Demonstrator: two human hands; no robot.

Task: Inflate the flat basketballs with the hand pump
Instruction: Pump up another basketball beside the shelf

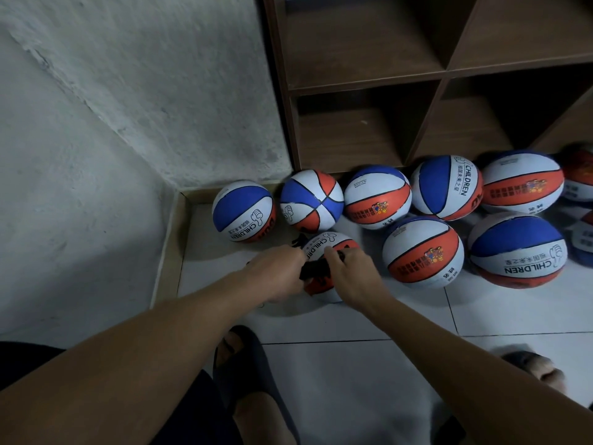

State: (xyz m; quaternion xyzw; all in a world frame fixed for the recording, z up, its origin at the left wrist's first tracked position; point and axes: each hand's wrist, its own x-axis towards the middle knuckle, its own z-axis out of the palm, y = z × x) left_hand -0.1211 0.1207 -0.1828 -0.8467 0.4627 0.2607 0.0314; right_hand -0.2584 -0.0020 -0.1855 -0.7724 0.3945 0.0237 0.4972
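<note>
On the tiled floor below a brown cubby shelf, seen from my head camera, I crouch over one red, white and blue basketball that sits just in front of my feet. Both my hands are on the black hand pump, which lies across the top of that ball. My left hand is curled around one end of the pump; my right hand grips the other end, fingers wrapped over it. The hands sit close together, with only a short stretch of the pump showing between them.

Whether the needle is seated in the valve I cannot tell; the hands and pump hide it.

I judge this as the pumping step on this ball, or the last of setting the pump to it. The next move calls for holding the pump body steady against the ball with one hand while the other works the handle in straight strokes, so the needle does not bend or slip out.

Other balls of the same colours lie near, along the shelf foot and beside the wall. A dark sandal shows on my foot below.
</note>
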